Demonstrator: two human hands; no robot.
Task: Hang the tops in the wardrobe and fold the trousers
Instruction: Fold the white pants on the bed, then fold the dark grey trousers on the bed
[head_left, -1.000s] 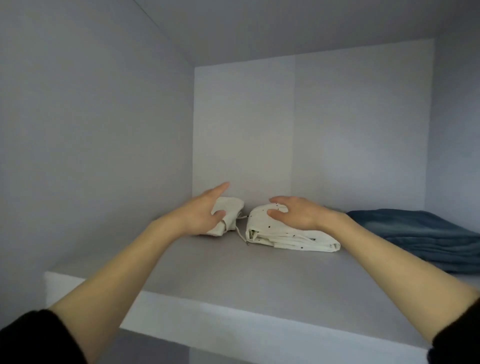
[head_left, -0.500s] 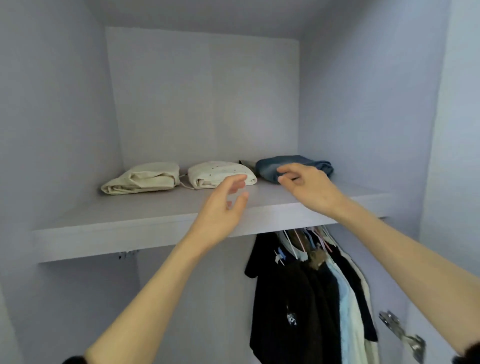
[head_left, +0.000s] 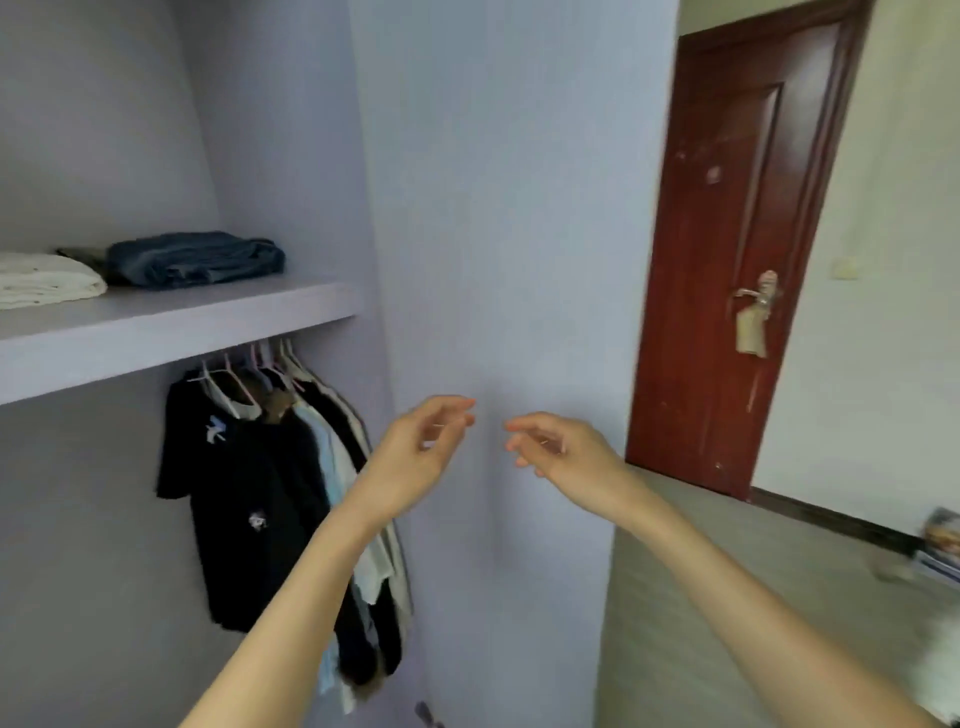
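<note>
Now both of your hands hang empty in front of the wardrobe's pale side panel (head_left: 509, 208): the left hand (head_left: 415, 457) and the right hand (head_left: 563, 457) are near each other but apart, fingers loosely curled and spread, gripping nothing. Judging by the shelf and the rail, the folded and hung items look settled, so the step in hand appears to be fetching the next garment; keep your fingers relaxed and ready, turn toward wherever the remaining clothes lie, which is out of view, and lift the next piece by its shoulders or waistband so it falls straight rather than bunching. On the wardrobe shelf (head_left: 171, 332) to your upper left, the folded blue trousers (head_left: 197, 257) lie beside the folded cream trousers (head_left: 47, 280), with a dark scrap of fabric between and behind them that is too hidden to name. Below the shelf, the hung tops (head_left: 270, 493) crowd together on hangers, a black one with small white prints at the front, lighter ones behind, pressed toward the right end of the compartment. Beyond the panel stands a dark red door (head_left: 727, 260) with something pale hanging from its handle. If another top comes, slide the hangers left first to open a gap.
</note>
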